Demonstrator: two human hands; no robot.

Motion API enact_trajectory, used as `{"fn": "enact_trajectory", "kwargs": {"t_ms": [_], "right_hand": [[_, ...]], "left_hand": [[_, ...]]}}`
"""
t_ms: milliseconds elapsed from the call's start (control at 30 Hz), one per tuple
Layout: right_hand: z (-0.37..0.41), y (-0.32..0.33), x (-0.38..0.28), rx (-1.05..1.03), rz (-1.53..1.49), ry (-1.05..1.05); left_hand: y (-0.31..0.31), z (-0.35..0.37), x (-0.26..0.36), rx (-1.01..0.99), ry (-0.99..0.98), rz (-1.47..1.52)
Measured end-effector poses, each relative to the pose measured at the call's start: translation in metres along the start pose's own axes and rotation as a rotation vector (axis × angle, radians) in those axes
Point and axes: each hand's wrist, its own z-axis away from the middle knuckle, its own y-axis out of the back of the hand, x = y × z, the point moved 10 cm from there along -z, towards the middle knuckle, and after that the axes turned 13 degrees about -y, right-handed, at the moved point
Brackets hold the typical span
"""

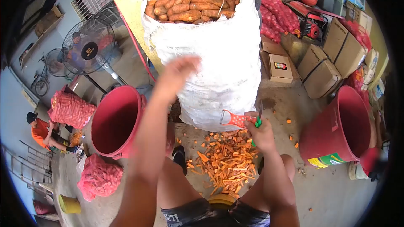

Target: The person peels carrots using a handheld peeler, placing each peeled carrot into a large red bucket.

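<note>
A tall white woven sack [219, 63] stands in front of me, its open top full of unpeeled carrots [189, 2]. My left hand [179, 73] is raised in front of the sack, below the carrots; motion smears its fingers, and I see nothing in them. My right hand [261, 133] is closed around an orange peeler [236, 119] with white dots and a green-handled knife [258, 122], near the sack's lower right side. Below, carrot peels and cut ends [223, 155] lie heaped on the floor between my legs.
Large red bins stand at left [115, 122] and right [336, 130]. Beside the left one are bagged carrots [101, 176] and a fan [88, 50]. Cardboard boxes [322, 71] lean at the right. Another person in orange [41, 134] sits at far left.
</note>
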Motion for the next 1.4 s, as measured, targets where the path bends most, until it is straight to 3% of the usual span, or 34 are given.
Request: {"fn": "enact_trajectory", "kwargs": {"t_ms": [67, 167, 200, 267, 300, 367, 400, 467, 500, 667, 767, 833, 867, 933, 1000, 1067, 1133, 1200, 1267, 1400], "right_hand": [[0.005, 0.005, -0.017, 0.104, 0.291, 0.079], [-0.006, 0.002, -0.020, 0.144, 0.453, 0.177], [-0.008, -0.002, -0.027, 0.160, 0.538, 0.267], [-0.017, -0.006, -0.028, 0.132, 0.574, 0.182], [-0.021, -0.006, -0.027, 0.135, 0.582, 0.179], [-0.029, -0.006, -0.025, 0.137, 0.595, 0.166], [-0.033, -0.005, -0.026, 0.142, 0.601, 0.163], [-0.041, -0.001, -0.026, 0.152, 0.607, 0.155], [-0.043, 0.001, -0.026, 0.158, 0.622, 0.166], [-0.048, 0.006, -0.024, 0.164, 0.676, 0.133], [-0.044, 0.004, -0.027, 0.158, 0.635, 0.262], [-0.040, 0.000, -0.026, 0.134, 0.655, 0.285], [-0.037, -0.001, -0.024, 0.128, 0.653, 0.288], [-0.030, -0.009, -0.018, 0.125, 0.738, 0.273], [-0.026, -0.023, -0.011, 0.073, 0.770, 0.262], [-0.019, -0.036, -0.007, 0.029, 0.811, 0.232], [-0.010, -0.060, -0.003, -0.045, 0.841, 0.174], [-0.009, -0.076, 0.010, -0.072, 0.766, 0.307], [-0.006, -0.086, 0.017, -0.050, 0.752, 0.271], [0.001, -0.101, 0.040, -0.015, 0.731, 0.268]], "left_hand": [[0.072, -0.066, 0.018, 0.301, -0.207, -0.069], [0.137, -0.137, 0.049, 0.496, -0.365, -0.755], [0.149, -0.156, 0.049, 0.496, -0.368, -0.763], [0.154, -0.191, 0.053, 0.430, -0.409, -1.122], [0.163, -0.206, 0.048, 0.427, -0.404, -1.121], [0.160, -0.234, 0.030, 0.261, -0.330, -1.471], [0.158, -0.236, 0.029, 0.256, -0.328, -1.466], [0.152, -0.243, 0.022, 0.082, -0.084, -1.693], [0.157, -0.245, 0.019, 0.076, 0.010, -1.670], [0.163, -0.240, 0.040, 0.135, 0.016, -1.612], [0.171, -0.225, 0.052, 0.123, 0.000, -1.601], [0.167, -0.201, 0.081, 0.227, -0.325, -1.401], [0.171, -0.190, 0.084, 0.231, -0.322, -1.407], [0.182, -0.155, 0.077, 0.387, -0.250, -0.678], [0.161, -0.114, 0.056, 0.330, -0.227, -0.235], [0.117, -0.054, 0.029, 0.256, -0.153, 0.003], [0.073, 0.008, -0.008, 0.208, -0.124, 0.161], [0.030, 0.065, -0.049, 0.143, -0.053, 0.212], [0.000, 0.114, -0.084, 0.144, -0.011, 0.172], [-0.039, 0.183, -0.130, 0.247, 0.147, 0.489]]}}
